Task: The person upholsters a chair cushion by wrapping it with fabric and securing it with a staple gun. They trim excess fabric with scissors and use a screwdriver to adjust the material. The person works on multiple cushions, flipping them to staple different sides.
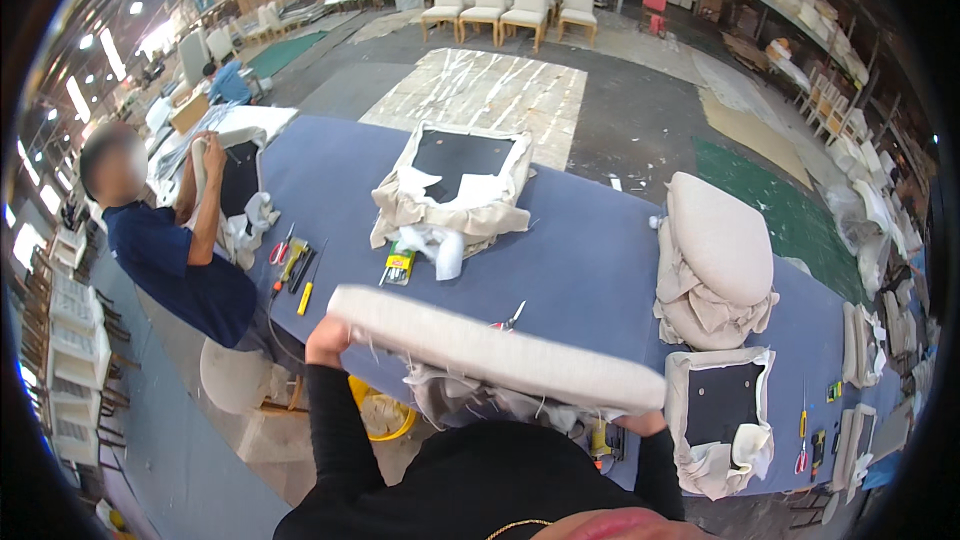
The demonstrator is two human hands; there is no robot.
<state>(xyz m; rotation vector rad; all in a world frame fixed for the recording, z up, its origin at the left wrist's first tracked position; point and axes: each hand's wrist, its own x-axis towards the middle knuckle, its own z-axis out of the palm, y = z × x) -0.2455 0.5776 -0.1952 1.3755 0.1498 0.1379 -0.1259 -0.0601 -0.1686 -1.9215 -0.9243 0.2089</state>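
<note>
A beige upholstered chair seat [490, 345] is held up in front of my body, tilted on edge, with loose cloth and threads hanging from its underside. My left hand [328, 339] grips its left end. At the opposite end my right hand [645, 423] holds it, the fingers mostly hidden behind the seat. Just beyond it a pair of scissors [510, 317] lies on the blue-covered table [590, 240]. Further back rests another seat [465, 162], underside up, with loose cloth and white padding around it.
To the right are stacked seats [718, 240] and an upturned seat [722, 400]. A co-worker [180, 230] at the left handles another seat [240, 175]. Red-handled scissors [281, 249] and a yellow cutter [304, 298] lie nearby. A yellow bucket [385, 420] stands below the table edge.
</note>
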